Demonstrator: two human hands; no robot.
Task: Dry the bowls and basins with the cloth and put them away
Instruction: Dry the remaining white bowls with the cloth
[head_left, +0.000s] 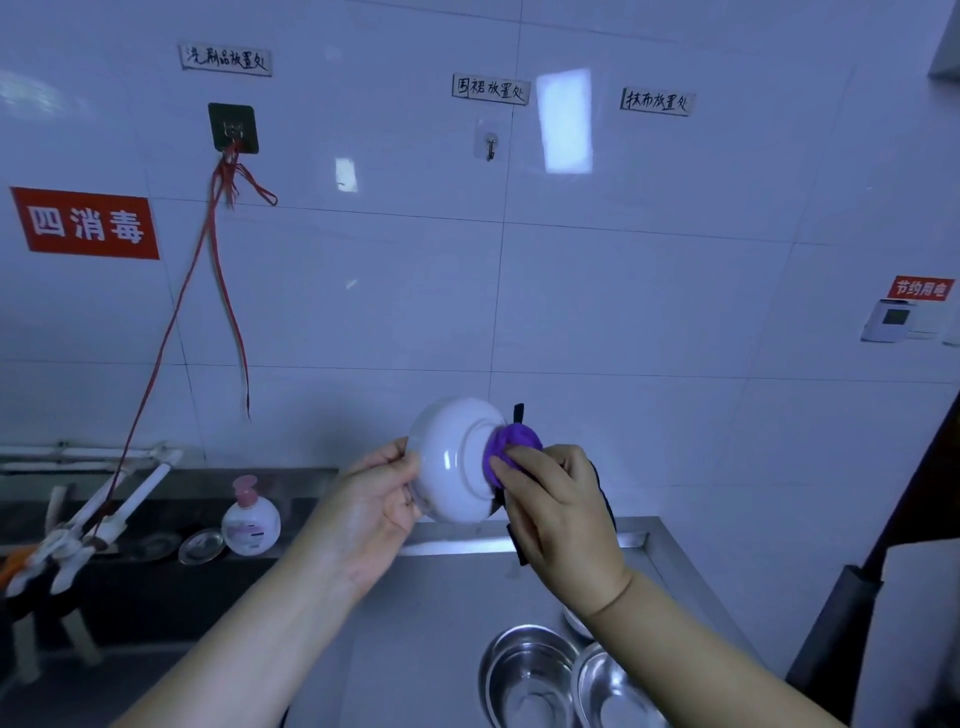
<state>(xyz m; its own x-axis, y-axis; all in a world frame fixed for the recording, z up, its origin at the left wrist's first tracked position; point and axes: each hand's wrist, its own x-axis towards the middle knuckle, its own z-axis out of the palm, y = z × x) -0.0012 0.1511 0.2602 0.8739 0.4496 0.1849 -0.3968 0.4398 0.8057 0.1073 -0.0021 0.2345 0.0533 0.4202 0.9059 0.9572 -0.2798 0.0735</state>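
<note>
The white bowl (457, 460) looks like glazed ceramic, smooth and glossy, with a small bright reflection on its side, and the purple cloth (506, 449) pressed on its foot is soft and matt. The counter (441, 597) is brushed steel with a dull shine, while the two metal basins (530, 675) on it are more polished and reflect the light. The wall tiles (571, 286) are white, smooth and very glossy, and the soap bottle (251, 519) seems to be smooth plastic.

A steel worktop (457, 597) with a raised back edge carries two steel basins (530, 675) (615, 691) side by side near its front, touching; another vessel (574, 621) peeks out behind them.
</note>
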